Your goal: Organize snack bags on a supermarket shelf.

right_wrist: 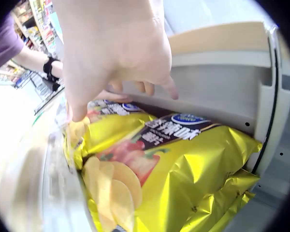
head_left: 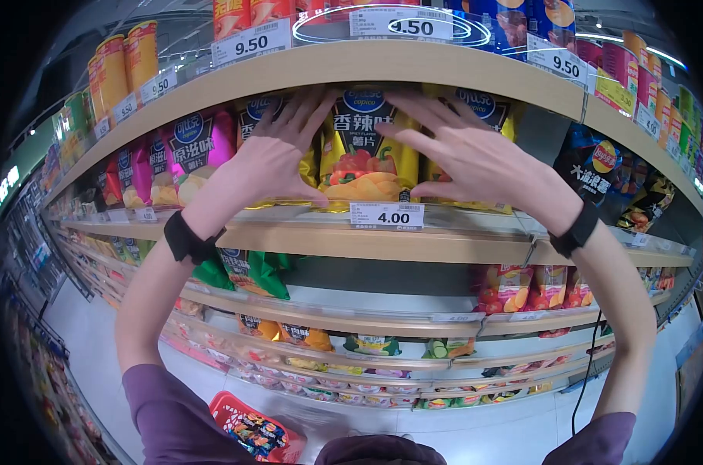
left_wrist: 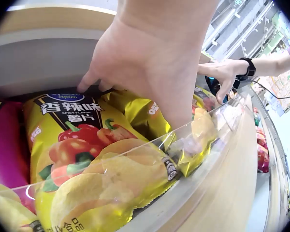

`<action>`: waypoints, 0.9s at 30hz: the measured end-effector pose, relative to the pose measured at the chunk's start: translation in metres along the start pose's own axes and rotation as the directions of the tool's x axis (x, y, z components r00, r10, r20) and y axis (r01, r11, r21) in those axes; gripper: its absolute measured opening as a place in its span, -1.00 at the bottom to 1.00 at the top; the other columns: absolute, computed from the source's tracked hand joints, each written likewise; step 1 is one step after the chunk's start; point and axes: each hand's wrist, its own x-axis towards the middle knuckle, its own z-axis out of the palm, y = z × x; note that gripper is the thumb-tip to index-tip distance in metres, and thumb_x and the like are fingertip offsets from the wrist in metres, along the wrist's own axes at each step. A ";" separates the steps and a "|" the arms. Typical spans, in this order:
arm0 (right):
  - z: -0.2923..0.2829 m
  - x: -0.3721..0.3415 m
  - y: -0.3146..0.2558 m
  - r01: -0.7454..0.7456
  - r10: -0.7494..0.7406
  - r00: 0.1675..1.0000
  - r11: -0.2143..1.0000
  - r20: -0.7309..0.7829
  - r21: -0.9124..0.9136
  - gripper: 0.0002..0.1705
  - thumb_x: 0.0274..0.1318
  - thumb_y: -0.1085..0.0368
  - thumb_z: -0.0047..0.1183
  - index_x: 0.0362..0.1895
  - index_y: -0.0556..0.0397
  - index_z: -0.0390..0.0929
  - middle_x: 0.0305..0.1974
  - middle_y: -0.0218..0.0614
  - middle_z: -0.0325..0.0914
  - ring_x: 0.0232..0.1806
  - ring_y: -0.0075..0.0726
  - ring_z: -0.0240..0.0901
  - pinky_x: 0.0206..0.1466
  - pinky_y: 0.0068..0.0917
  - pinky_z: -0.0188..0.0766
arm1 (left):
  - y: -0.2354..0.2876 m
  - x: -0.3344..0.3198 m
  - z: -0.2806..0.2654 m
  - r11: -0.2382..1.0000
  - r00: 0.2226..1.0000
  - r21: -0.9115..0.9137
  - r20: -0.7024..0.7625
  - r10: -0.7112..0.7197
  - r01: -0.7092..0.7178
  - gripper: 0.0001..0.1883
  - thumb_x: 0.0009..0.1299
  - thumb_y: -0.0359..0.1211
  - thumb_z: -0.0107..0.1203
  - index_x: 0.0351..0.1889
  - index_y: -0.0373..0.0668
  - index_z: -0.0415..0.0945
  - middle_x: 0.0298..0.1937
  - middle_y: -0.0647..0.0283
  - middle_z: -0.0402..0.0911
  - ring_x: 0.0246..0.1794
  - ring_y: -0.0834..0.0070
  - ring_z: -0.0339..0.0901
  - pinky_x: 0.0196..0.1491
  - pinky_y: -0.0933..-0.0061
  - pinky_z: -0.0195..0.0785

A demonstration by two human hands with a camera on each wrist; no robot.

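A yellow and black chip bag (head_left: 364,147) with peppers on it stands upright on the shelf between my two hands. My left hand (head_left: 278,155) spreads at its left side, fingers reaching up over the neighbouring yellow bag (left_wrist: 82,159). On its right side my right hand (head_left: 471,151) is spread the same way, thumb low by the bag's edge, above another yellow bag (right_wrist: 179,169). Both hands have extended fingers and wear black wrist bands. Whether the fingertips touch the bags is hard to tell.
A clear lip and a price tag (head_left: 387,215) reading 4.00 run along the shelf front (head_left: 444,244). The wooden shelf edge above (head_left: 351,63) overhangs the hands. Pink bags (head_left: 192,155) stand left, dark bags (head_left: 595,163) right. A red basket (head_left: 289,443) is on the floor.
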 end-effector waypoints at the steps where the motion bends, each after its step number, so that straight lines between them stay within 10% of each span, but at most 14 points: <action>1: 0.008 0.007 0.002 -0.011 0.015 0.988 1.000 0.152 -0.027 -0.08 0.08 -0.19 0.20 0.49 -0.36 0.13 0.55 -0.13 -0.10 0.55 0.07 -0.10 0.53 0.02 -0.02 | -0.002 -0.001 -0.002 1.000 0.999 0.009 0.040 -0.023 0.022 0.48 -0.21 0.24 0.48 0.56 -0.19 -0.21 0.54 -0.16 -0.06 0.54 -0.08 -0.06 0.54 0.03 -0.10; 7: 0.045 0.036 0.005 0.195 -0.196 0.979 0.981 0.061 0.016 -0.06 0.09 -0.29 0.13 0.52 -0.47 0.08 0.56 -0.12 -0.15 0.61 -0.09 -0.30 0.54 0.27 -0.21 | -0.021 -0.019 -0.018 0.979 0.941 0.141 0.284 -0.184 0.149 0.56 -0.34 -0.05 0.61 0.57 -0.18 -0.30 0.58 -0.13 -0.16 0.57 -0.08 -0.14 0.53 0.02 -0.05; 11: 0.062 0.047 -0.003 0.214 -0.213 0.976 0.976 0.039 -0.041 -0.12 0.09 -0.28 0.12 0.47 -0.46 0.17 0.55 -0.14 -0.12 0.61 -0.13 -0.27 0.54 0.30 -0.25 | -0.032 -0.027 0.000 0.987 0.968 0.050 0.191 -0.162 0.155 0.56 -0.40 -0.32 0.61 0.57 -0.17 -0.31 0.58 -0.12 -0.18 0.58 -0.06 -0.16 0.52 0.02 -0.02; 27: 0.065 0.048 -0.009 0.164 -0.163 0.986 0.978 0.020 -0.127 -0.17 0.12 -0.30 0.07 0.43 -0.37 0.25 0.54 -0.19 -0.06 0.59 -0.16 -0.20 0.50 0.37 -0.25 | -0.037 -0.032 0.007 0.993 0.991 0.076 0.093 -0.098 0.091 0.52 -0.41 -0.22 0.60 0.55 -0.22 -0.21 0.58 -0.09 -0.14 0.57 -0.03 -0.14 0.55 0.08 -0.05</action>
